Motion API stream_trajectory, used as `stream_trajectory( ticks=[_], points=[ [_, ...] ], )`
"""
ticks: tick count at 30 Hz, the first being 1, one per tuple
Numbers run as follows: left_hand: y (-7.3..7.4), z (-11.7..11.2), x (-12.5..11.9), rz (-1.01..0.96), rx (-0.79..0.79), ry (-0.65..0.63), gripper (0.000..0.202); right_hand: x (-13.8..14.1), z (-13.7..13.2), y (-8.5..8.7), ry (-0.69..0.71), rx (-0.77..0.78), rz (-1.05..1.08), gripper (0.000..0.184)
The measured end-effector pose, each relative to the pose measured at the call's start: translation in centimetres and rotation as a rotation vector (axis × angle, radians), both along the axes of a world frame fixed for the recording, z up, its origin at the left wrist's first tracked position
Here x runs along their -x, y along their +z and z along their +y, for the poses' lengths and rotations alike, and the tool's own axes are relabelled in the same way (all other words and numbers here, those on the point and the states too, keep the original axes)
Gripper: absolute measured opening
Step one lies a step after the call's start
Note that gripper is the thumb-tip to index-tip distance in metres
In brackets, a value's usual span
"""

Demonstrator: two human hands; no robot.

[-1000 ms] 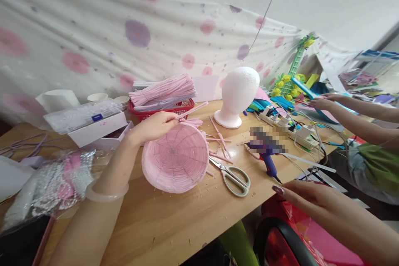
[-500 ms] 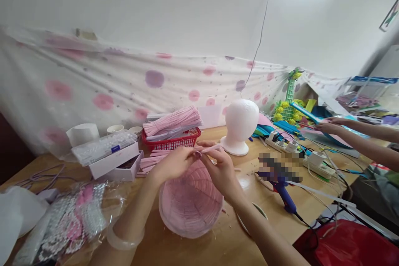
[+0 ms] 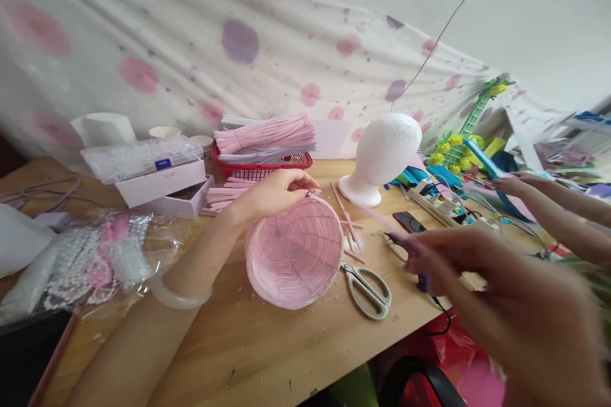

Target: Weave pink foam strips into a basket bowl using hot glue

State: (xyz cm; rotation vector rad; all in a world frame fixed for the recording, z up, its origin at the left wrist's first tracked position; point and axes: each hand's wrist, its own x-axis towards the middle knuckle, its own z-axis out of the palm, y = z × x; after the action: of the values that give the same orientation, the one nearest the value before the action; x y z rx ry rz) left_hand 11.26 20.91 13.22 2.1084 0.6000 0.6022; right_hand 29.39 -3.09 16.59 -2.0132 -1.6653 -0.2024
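A pink woven bowl (image 3: 291,254) rests on the table with its hollow side toward me. My left hand (image 3: 281,194) grips its far rim, thumb and fingertips pinched near a small dark ring-like spot. Off to the right, my right hand (image 3: 496,292) is blurred by motion, its fingers pinched on the end of a smeared pale pink strip (image 3: 377,217) that stretches toward the foam head. Behind that hand lies a glue gun (image 3: 422,283), mostly hidden. Scissors (image 3: 370,292) with pale handles lie right of the bowl, near loose pink strips (image 3: 348,216).
A red basket (image 3: 252,170) holds bundled pink strips behind the bowl. Beside it stands a white foam head (image 3: 389,152). Boxes (image 3: 160,183) and bagged beads (image 3: 114,261) lie left. A phone (image 3: 408,222) and power strips (image 3: 436,206) lie right, near another person's hands (image 3: 520,187).
My right hand has left the bowl's rim and swung right, drawing the pink strip. My left hand stays at the rim. The scissors are uncovered, and the view has tilted down.
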Motion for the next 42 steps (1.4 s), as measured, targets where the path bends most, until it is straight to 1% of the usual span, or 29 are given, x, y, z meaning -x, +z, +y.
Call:
stream_trajectory(
  ticks=[1,3,5,6,7,9,11,17,25,30,37,42],
  points=[
    [0.1,-0.1,0.0,0.0,-0.001,-0.002,0.025,0.8,0.7,-1.0,0.091,-0.019,-0.012,0.029],
    [0.2,-0.4,-0.1,0.008,-0.01,-0.008,0.026,2.0,3.0,-3.4,0.263,0.08,-0.031,0.025],
    [0.3,-0.6,-0.2,0.021,-0.019,-0.02,0.031,2.7,5.6,-5.7,0.296,0.185,-0.083,0.023],
    [0.3,-0.7,-0.2,0.029,-0.024,-0.029,0.033,2.9,6.8,-6.7,0.304,0.258,-0.088,0.02],
    [0.2,-0.8,-0.3,0.036,-0.03,-0.035,0.035,3.1,7.9,-7.5,0.306,0.288,-0.091,0.017],
    [0.2,-0.9,-0.4,0.047,-0.04,-0.038,0.036,3.4,9.3,-8.7,0.298,0.331,-0.095,0.013],
    [0.1,-1.0,-0.5,0.054,-0.049,-0.028,0.037,3.7,10.2,-9.3,0.277,0.356,-0.106,0.01],
    [0.1,-1.3,-0.7,0.058,-0.065,-0.012,0.037,4.3,11.3,-9.8,0.202,0.455,-0.145,0.011],
    [0.1,-1.3,-0.7,0.062,-0.099,-0.012,0.038,4.6,11.8,-10.0,0.157,0.505,-0.201,0.014],
    [0.2,-1.4,-0.7,0.073,-0.109,-0.013,0.039,4.9,12.0,-9.8,0.189,0.534,-0.229,0.015],
    [0.3,-1.4,-0.7,0.082,-0.117,-0.009,0.038,5.1,12.4,-9.0,0.22,0.576,-0.291,0.021],
    [0.3,-1.5,-0.7,0.086,-0.116,-0.01,0.036,5.0,13.0,-9.1,0.255,0.608,-0.328,0.022]
  ],
)
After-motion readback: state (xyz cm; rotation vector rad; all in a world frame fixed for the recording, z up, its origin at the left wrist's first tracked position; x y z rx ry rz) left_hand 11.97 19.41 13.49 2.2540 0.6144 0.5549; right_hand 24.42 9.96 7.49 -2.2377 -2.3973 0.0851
